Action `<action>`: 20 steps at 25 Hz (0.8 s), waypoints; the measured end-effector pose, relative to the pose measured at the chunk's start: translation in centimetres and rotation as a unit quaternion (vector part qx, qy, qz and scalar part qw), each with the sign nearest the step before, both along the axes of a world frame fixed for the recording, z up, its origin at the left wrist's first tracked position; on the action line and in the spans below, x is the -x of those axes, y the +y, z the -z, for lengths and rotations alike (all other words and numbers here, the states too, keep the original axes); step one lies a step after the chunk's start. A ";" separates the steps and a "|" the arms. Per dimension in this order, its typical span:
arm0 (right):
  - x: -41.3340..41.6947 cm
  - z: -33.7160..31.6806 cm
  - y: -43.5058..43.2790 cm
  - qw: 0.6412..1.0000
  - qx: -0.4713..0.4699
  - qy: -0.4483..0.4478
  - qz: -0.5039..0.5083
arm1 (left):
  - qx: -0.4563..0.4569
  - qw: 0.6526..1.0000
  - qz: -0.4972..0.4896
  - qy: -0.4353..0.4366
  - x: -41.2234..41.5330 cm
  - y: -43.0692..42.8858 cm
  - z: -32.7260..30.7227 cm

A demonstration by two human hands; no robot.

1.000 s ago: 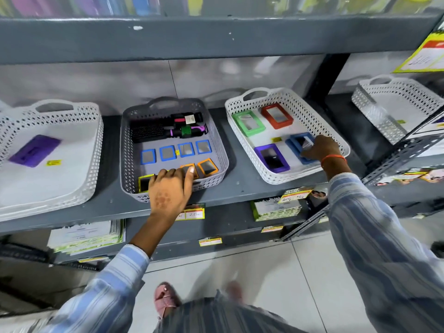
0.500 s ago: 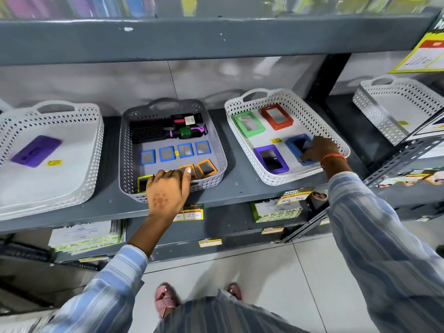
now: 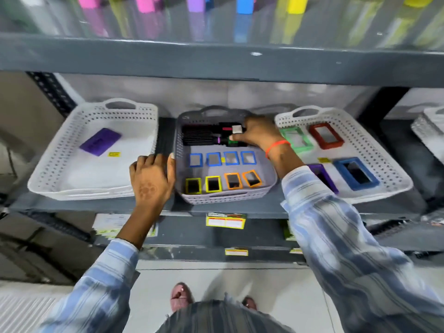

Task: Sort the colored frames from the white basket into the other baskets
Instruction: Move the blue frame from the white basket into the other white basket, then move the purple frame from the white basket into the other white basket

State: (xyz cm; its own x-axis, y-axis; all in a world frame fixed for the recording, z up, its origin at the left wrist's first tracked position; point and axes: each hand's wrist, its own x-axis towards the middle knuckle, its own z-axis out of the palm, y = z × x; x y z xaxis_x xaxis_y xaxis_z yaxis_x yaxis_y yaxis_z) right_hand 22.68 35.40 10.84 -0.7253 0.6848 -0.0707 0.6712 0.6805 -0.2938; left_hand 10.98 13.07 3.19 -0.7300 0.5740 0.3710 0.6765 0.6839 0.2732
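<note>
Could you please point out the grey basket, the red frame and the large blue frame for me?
grey basket (image 3: 217,197): head view, on its front wall.
red frame (image 3: 315,135): head view, on its left border.
large blue frame (image 3: 342,170): head view, on its left border.

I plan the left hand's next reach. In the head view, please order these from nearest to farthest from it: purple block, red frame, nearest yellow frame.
1. Yellow frame, just right of the left hand, grey basket.
2. Purple block, left basket.
3. Red frame, far right basket.
</note>
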 end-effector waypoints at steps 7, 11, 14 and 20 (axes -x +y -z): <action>16.3 0.5 -9.3 0.991 -0.013 0.022 -0.131 | -0.015 0.995 -0.099 -0.014 7.7 -7.5 0.9; 24.4 2.7 -13.9 0.981 -0.012 0.015 -0.194 | 0.022 0.993 -0.112 -0.030 10.7 -10.9 1.7; 29.1 5.1 -16.3 0.969 0.009 -0.022 -0.245 | 0.032 0.993 -0.104 -0.036 12.1 -12.6 2.1; 34.0 8.7 -15.6 0.939 -0.047 -0.100 -0.325 | 0.060 0.994 -0.088 -0.031 12.9 -13.8 3.2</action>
